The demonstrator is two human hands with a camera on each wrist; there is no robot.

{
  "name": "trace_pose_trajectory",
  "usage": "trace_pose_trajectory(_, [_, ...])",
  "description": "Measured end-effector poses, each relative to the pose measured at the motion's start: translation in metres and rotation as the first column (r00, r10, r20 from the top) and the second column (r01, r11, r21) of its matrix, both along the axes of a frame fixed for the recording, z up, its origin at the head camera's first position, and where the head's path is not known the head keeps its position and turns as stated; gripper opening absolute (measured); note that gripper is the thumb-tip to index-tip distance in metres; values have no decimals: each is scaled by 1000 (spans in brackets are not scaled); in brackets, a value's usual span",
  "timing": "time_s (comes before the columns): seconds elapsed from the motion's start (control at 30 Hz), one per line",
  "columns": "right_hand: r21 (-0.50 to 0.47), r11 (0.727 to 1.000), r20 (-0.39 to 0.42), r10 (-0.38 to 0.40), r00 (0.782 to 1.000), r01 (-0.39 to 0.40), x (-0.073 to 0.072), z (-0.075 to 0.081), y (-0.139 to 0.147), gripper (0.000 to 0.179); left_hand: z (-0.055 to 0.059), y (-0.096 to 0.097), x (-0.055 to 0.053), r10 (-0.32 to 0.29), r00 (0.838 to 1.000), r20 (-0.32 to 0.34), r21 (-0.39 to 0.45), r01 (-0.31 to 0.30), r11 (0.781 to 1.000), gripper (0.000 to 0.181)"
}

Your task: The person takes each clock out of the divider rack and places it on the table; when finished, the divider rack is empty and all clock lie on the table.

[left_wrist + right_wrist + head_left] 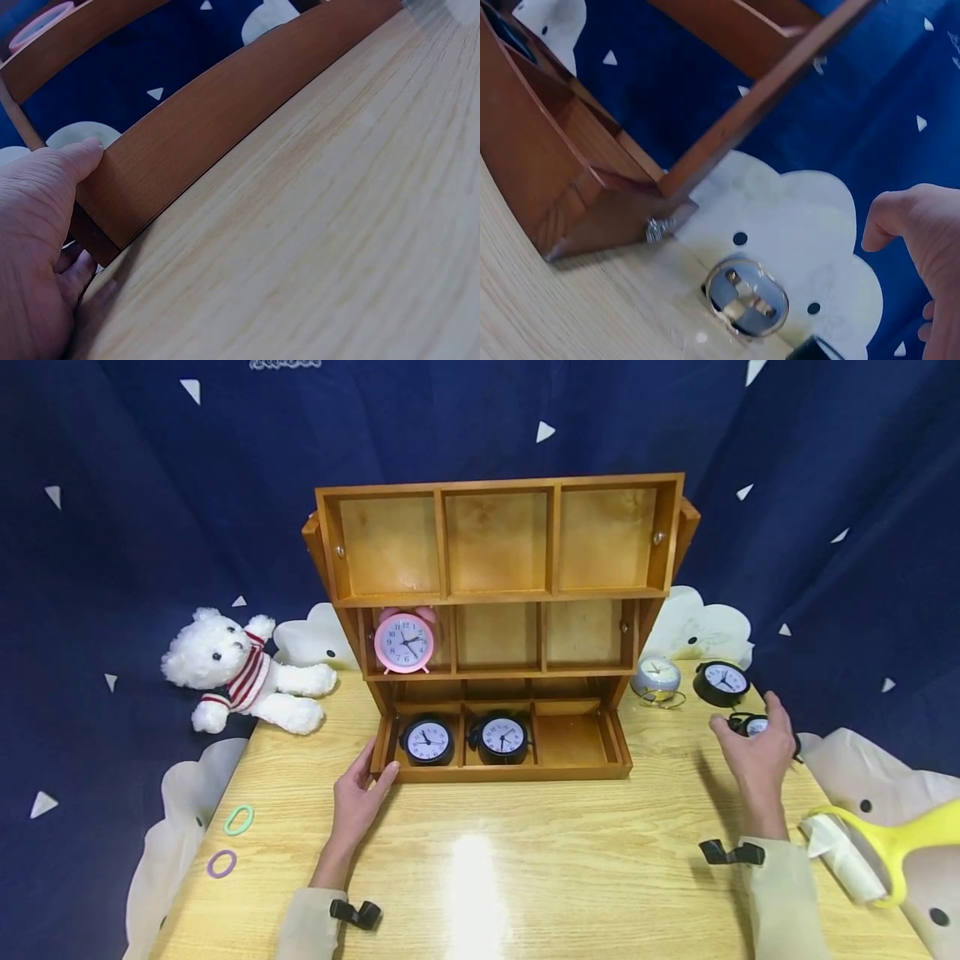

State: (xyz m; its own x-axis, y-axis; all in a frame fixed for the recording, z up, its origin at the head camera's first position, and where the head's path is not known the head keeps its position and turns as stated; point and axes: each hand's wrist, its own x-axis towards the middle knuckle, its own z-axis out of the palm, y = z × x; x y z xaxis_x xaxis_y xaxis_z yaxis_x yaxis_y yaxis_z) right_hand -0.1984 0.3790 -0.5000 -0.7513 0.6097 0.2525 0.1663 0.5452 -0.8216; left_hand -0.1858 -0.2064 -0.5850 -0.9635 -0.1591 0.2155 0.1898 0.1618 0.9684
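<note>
My left hand [356,806] grips the left front corner of a three-tier wooden shelf [502,773], thumb on the front and fingers round the side. Two black alarm clocks [427,742] sit in the bottom tier's left and middle compartments. A pink twin-bell alarm clock [405,643] stands in the middle tier's left compartment. At the right, my right hand [759,768] reaches over another black alarm clock [756,725], thumb and fingers apart on either side; the hand partly hides it. In the right wrist view the thumb and fingers [922,240] show a gap between them.
Right of the shelf stand a grey-blue clock [657,673] with gold legs and a black clock [722,683]. A white teddy bear [240,668] lies at the left. Green [239,820] and purple rings [222,863] lie left; a yellow-handled lint roller [847,860] lies right.
</note>
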Motion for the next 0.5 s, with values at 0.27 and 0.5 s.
trace_pose_trajectory(0.27, [-17, 996, -27, 83, 996, -84, 8, 10, -16, 76, -2, -1, 0, 6, 1000, 1, -2, -6, 1000, 66])
trace_pose_trajectory(0.5, [-43, 983, -21, 178, 984, -179, 15, 8, -32, 70, -4, 0, 0, 11, 1000, -8, -1, -11, 1000, 66])
